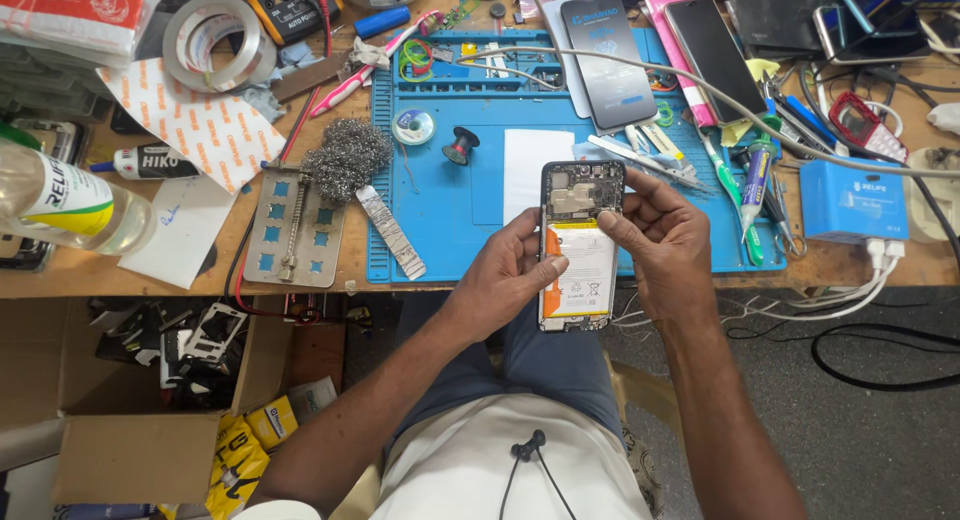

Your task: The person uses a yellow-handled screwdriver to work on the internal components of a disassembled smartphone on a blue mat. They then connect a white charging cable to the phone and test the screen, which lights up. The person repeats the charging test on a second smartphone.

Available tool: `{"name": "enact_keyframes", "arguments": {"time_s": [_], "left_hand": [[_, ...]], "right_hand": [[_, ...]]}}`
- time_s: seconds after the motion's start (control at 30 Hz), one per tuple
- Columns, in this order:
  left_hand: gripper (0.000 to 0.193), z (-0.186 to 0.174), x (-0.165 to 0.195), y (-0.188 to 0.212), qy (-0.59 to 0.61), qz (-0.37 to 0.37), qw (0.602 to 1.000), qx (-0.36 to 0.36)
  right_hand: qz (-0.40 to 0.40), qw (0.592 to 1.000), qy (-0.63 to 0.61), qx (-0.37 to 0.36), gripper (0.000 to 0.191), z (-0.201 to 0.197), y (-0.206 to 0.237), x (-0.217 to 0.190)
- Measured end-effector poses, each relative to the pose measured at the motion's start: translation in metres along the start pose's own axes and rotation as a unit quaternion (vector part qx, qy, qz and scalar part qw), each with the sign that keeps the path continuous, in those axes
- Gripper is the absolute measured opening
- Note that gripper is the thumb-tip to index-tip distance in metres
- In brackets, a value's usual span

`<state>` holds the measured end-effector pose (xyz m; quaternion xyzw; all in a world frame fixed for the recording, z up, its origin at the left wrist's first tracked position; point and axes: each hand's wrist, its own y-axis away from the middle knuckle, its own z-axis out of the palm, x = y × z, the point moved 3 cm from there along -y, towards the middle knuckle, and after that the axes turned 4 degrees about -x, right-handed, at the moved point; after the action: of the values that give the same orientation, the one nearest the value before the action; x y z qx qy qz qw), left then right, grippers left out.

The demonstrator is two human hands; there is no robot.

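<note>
Item: opened phone (580,245), back cover off, held in both hands over the near edge of the workbench (60,278), above the person's lap. Long axis runs near-vertical in the head view — top end with grey metal shielding points away from the person toward the blue work mat (450,215), bottom end points back toward the body. Open side faces up to the camera; white battery (582,280) with an orange strip along its left edge fills the lower half.

Left hand (505,275): closed on the phone's left edge, thumb lying across the battery's left side. Right hand (660,230): gripping the right edge, fingers curled behind, thumb on the upper right of the battery.

Hidden or unclear: the phone's underside and most of both sets of fingers lie behind the body; small parts on the shielding are too fine to make out.

Surroundings — white card (530,160) on the mat just beyond the phone; steel wool pad (347,158) and metal holding jig (290,230) to the left; tape roll (218,42) far left; blue box unit (852,202) to the right; clear bottle (60,202) cut off by the left edge.
</note>
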<state>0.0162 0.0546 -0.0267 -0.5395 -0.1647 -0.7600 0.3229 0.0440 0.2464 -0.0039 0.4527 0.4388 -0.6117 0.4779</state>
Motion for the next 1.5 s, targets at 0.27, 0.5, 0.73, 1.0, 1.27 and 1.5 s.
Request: {"name": "enact_keyframes", "arguments": {"time_s": [0.27, 0.5, 0.73, 1.0, 1.27, 1.5], "left_hand": [[0.051, 0.0, -0.004, -0.002, 0.009, 0.019, 1.0, -0.016], [0.05, 0.001, 0.0, -0.002, -0.034, -0.004, 0.999, -0.002], [0.053, 0.0, 0.002, -0.003, -0.034, -0.004, 0.999, -0.005], [0.053, 0.0, 0.002, -0.004, -0.017, -0.004, 1.0, -0.007], [0.051, -0.001, 0.002, -0.005, -0.037, -0.006, 0.999, -0.004], [0.052, 0.0, 0.004, -0.004, -0.06, -0.009, 0.998, 0.0]], "right_hand": [[-0.002, 0.999, 0.055, 0.003, 0.055, 0.01, -0.002, -0.012], [0.021, 0.999, 0.04, 0.003, 0.05, 0.002, -0.006, -0.012], [0.028, 0.997, 0.073, -0.002, 0.051, 0.0, -0.008, -0.01], [0.021, 0.993, 0.111, -0.019, 0.054, 0.003, -0.01, -0.014], [0.011, 0.989, 0.148, -0.02, 0.055, 0.007, -0.008, -0.018], [0.012, 0.989, 0.148, -0.012, 0.056, 0.009, -0.006, -0.02]]}}
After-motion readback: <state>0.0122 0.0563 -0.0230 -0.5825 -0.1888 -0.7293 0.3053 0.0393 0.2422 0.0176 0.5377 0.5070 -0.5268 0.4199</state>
